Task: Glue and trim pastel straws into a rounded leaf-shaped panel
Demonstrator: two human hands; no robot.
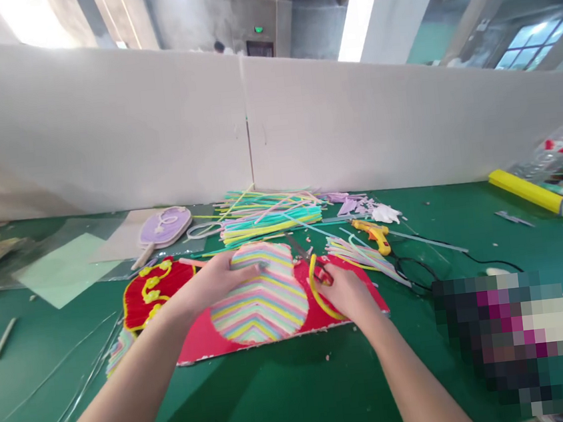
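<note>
Fingers of left hand, closure unclear, overlie a fuzzy pastel-striped gourd-shaped panel, probably light, best rim-held; near them, right hand clamps dark-bladed scissors.

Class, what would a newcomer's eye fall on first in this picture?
First, the striped gourd-shaped piece on the red board at the centre, under the left hand. Behind it lies a heap of colourful pipe cleaners. A yellow glue gun stands out beyond the right hand.
</note>
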